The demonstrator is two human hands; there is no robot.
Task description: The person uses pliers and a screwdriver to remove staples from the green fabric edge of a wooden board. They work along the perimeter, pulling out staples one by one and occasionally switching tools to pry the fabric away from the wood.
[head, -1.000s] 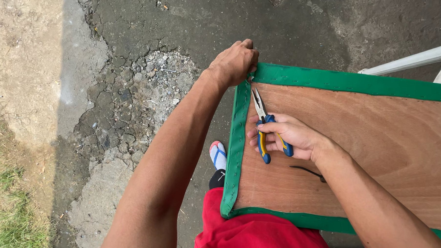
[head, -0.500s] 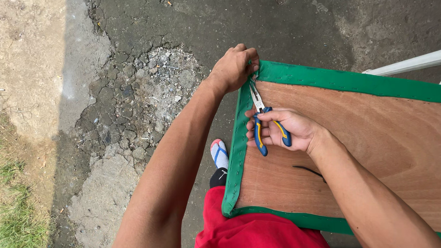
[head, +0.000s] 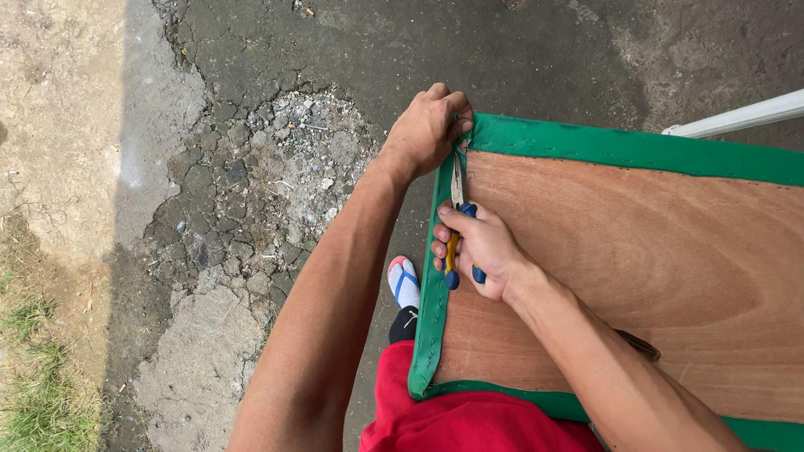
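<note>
Compared with the earlier frames: pliers (head: pixel 456 217) raised toward the corner, tips now at the corner of the green fabric edging (head: pixel 595 143), just beside the left hand (head: pixel 430 131); handles previously spread, now drawn closer together. Right hand (head: pixel 479 250) wrapped round the blue-and-yellow handles, fingers curled and squeezing – judged a working grip at the corner fold. Left hand clamped over the corner, fingers pressed together and hooked over the edging, pinning fabric to the plywood panel (head: pixel 635 262). Panel face brown, bordered in green along the left, top and near edges. Below: cracked concrete ground (head: pixel 267 195) with loose rubble, grass at far left, sandalled foot (head: pixel 404 284), red shorts (head: pixel 462 429) – white rail (head: pixel 754 113) at upper right
</note>
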